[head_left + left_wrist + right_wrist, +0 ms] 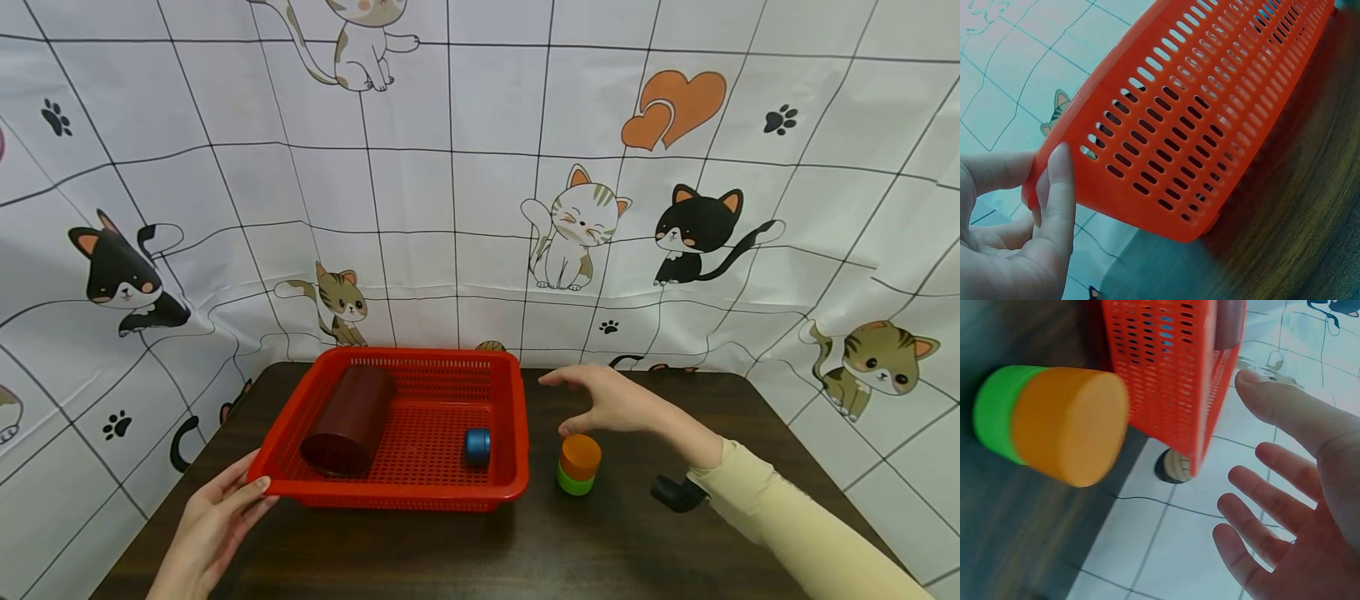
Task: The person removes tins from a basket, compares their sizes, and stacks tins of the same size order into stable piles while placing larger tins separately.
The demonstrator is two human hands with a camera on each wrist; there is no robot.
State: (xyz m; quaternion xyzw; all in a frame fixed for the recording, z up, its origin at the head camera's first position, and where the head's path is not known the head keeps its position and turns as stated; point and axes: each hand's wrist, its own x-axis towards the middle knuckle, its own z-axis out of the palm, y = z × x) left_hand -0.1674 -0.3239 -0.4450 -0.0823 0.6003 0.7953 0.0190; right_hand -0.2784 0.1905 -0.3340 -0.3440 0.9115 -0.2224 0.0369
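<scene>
A red plastic basket with slotted walls stands on the dark table. My left hand pinches its near left corner, the thumb on the outside of the rim in the left wrist view. Inside the basket lie a dark brown cylinder on the left and a small blue cylinder on the right. To the right of the basket stands an orange cylinder on top of a green one. My right hand hovers just behind and above this stack, fingers spread and holding nothing.
The dark wood table extends in front of the basket and to its right. A white cloth printed with cats and grid lines hangs behind the table and along both sides. A black strap hangs below the right wrist.
</scene>
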